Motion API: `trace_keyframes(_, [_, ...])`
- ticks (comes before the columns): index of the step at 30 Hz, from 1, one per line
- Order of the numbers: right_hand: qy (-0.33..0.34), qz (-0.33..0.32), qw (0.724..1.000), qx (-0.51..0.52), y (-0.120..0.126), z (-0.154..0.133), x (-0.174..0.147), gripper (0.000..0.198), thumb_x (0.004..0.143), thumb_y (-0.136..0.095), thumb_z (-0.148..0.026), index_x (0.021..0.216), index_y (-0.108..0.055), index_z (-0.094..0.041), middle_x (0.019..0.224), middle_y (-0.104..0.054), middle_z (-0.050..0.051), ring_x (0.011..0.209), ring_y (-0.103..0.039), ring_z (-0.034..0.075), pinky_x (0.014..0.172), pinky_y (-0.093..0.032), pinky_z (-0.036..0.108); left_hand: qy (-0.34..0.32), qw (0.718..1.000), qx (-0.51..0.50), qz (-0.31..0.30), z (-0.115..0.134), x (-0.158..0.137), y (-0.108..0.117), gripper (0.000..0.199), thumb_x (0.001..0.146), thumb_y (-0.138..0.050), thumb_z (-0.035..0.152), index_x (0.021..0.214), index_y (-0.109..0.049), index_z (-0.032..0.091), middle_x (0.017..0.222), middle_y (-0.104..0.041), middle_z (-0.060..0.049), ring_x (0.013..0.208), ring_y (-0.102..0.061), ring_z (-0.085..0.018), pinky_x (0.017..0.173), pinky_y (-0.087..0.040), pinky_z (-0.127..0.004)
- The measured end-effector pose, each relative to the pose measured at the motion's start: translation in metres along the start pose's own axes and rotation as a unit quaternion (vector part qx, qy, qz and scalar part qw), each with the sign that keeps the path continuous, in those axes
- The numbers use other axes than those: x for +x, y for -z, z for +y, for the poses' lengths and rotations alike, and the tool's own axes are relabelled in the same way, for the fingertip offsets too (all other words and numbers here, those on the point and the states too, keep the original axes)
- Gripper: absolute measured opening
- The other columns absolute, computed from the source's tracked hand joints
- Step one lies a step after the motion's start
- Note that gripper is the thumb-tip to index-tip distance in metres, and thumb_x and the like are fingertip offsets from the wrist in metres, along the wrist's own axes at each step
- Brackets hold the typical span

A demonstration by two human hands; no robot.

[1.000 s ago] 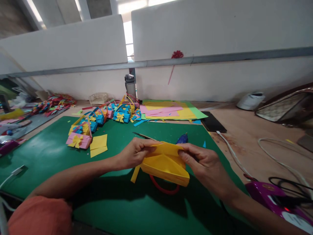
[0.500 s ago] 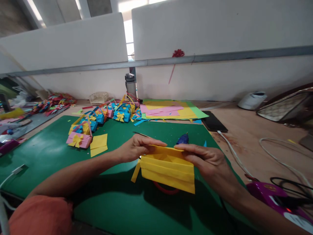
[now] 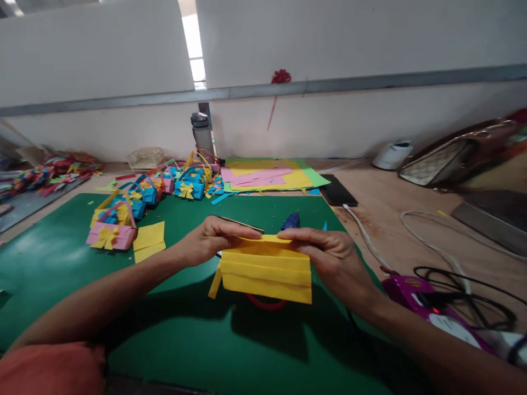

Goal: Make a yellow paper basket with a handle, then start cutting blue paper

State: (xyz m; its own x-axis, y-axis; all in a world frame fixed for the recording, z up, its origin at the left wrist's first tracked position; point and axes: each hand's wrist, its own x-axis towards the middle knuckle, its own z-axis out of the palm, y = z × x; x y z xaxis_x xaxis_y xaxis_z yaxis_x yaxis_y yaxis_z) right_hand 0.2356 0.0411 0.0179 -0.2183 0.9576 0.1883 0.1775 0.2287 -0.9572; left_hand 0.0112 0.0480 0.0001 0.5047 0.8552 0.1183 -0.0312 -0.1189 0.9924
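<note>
Between my two hands is a creased sheet of yellow paper (image 3: 267, 271), folded in bands and held above the green mat. My left hand (image 3: 212, 238) pinches its upper left edge, thumb beneath and fingers on top. At the upper right, my right hand (image 3: 329, 255) grips the same edge in a like pinch. A narrow yellow paper strip (image 3: 214, 282) is near the sheet's left side. Red scissor-like loops (image 3: 267, 303) show partly under the paper; the rest is hidden. Behind the hands lie a blue-wrapped pointed tool (image 3: 291, 220) and a thin dark stick (image 3: 242, 224).
Small paper baskets with bows (image 3: 111, 236) stand at the left beside a folded yellow sheet (image 3: 149, 241). Coloured paper sheets (image 3: 272, 175), a bottle (image 3: 201, 134) and a phone (image 3: 338, 190) are at the back. A purple power strip (image 3: 411, 299) with cables lies at the right.
The view has swung to the right, so everything shifts left in the picture. Both hands keep their hold on the yellow paper, which now sits slightly more level.
</note>
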Motion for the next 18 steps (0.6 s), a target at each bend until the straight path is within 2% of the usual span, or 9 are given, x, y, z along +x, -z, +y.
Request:
trace_keyframes(6, [0.019, -0.001, 1.000, 0.000, 0.0011, 0.0013, -0.0018, 0.017, 0.065, -0.057, -0.016, 0.063, -0.072, -0.024, 0.070, -0.071, -0.002, 0.070, -0.064, 0.014, 0.068, -0.051, 0.024, 0.027, 0.999, -0.001, 0.022, 0.0034, -0.0013, -0.0027, 0.037, 0.065, -0.051, 0.001, 0.082, -0.075, 0.023, 0.086, -0.074, 0.002, 0.082, -0.067, -0.012, 0.073, -0.049, -0.017])
trace_keyframes(18, [0.008, -0.025, 0.999, -0.022, -0.0011, 0.0011, -0.0018, 0.016, 0.069, -0.053, -0.017, 0.066, -0.068, -0.022, 0.070, -0.067, -0.002, 0.067, -0.059, 0.013, 0.066, -0.047, 0.024, 0.049, 0.998, 0.025, 0.043, 0.0035, -0.0021, -0.0037, 0.025, 0.069, -0.054, 0.010, 0.082, -0.075, 0.018, 0.087, -0.073, -0.004, 0.083, -0.067, -0.016, 0.077, -0.051, -0.024])
